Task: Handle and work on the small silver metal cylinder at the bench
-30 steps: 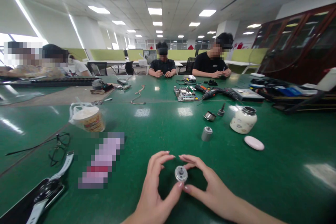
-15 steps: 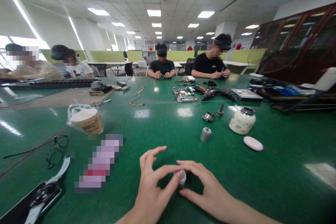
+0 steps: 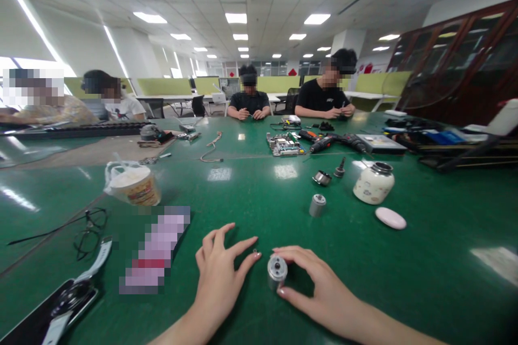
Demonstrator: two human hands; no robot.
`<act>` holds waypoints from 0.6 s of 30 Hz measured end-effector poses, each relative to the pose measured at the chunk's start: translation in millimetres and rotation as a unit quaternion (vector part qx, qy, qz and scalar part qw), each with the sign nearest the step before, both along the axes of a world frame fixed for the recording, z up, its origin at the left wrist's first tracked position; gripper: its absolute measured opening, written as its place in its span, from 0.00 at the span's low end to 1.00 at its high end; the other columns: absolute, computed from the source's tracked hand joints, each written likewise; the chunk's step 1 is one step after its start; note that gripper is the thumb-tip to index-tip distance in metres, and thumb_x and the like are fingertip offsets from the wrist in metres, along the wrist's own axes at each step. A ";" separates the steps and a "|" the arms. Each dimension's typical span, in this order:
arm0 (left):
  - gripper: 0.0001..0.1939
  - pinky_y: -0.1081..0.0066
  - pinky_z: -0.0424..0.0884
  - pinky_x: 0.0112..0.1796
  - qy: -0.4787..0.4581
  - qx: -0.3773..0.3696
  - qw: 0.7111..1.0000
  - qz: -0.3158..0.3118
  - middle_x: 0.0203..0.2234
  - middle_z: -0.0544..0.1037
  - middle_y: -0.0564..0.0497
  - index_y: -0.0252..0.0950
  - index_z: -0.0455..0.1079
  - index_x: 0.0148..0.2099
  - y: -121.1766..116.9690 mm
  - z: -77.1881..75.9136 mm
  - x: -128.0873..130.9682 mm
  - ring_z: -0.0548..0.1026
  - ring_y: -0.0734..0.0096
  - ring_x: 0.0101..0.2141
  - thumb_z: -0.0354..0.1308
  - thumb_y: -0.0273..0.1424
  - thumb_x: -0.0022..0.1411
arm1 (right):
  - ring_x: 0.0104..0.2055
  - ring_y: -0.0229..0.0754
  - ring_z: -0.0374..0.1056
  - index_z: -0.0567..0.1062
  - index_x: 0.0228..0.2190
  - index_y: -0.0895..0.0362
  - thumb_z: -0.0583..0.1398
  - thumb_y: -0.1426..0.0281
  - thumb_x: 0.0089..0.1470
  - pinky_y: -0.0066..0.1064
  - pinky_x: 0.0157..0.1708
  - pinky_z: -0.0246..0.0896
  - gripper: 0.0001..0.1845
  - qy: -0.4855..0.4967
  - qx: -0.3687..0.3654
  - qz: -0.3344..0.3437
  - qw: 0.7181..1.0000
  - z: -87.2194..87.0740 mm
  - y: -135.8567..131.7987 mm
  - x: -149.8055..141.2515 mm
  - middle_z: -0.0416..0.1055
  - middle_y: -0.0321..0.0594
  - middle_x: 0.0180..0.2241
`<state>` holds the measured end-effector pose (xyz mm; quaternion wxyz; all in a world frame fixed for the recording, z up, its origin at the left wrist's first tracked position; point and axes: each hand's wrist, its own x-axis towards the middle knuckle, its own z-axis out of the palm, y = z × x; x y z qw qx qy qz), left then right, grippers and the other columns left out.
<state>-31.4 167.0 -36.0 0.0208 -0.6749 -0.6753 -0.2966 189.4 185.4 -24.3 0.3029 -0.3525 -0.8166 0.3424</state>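
Note:
A small silver cylindrical motor (image 3: pixel 277 278) stands upright on the green table in front of me. Its top face, with a dark centre and small holes, is uncovered. The thumb and forefinger of my right hand (image 3: pixel 319 283) grip its right side. Just left of the motor, my left hand (image 3: pixel 220 264) is raised with the other fingers spread. Between its thumb and forefinger tips is a tiny metal piece (image 3: pixel 255 252), too small to name exactly. A second, similar silver motor (image 3: pixel 318 206) stands farther back, apart from both hands.
Behind it lie a metal cap (image 3: pixel 322 178) and a geared shaft (image 3: pixel 340 168). At right are a cream jar (image 3: pixel 374 183) and a pink oval case (image 3: pixel 390 218). Left stand a paper tub (image 3: pixel 137 186), glasses (image 3: pixel 89 232) and a watch (image 3: pixel 76 294). Co-workers sit across the table.
My left hand has drawn back to the left from the motor's top, carrying the tiny metal piece. The motor's top face now shows. My right hand stays around the motor.

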 end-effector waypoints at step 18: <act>0.07 0.58 0.64 0.52 -0.129 0.013 0.956 -0.264 0.35 0.81 0.55 0.47 0.77 0.40 -6.4 37.5 20.9 0.72 0.62 0.48 0.58 0.34 0.62 | 0.48 0.46 0.66 0.71 0.47 0.50 0.63 0.68 0.50 0.40 0.50 0.61 0.20 -0.019 0.007 -0.002 1.000 -1.9 -0.7 -1.0 0.72 0.41 0.46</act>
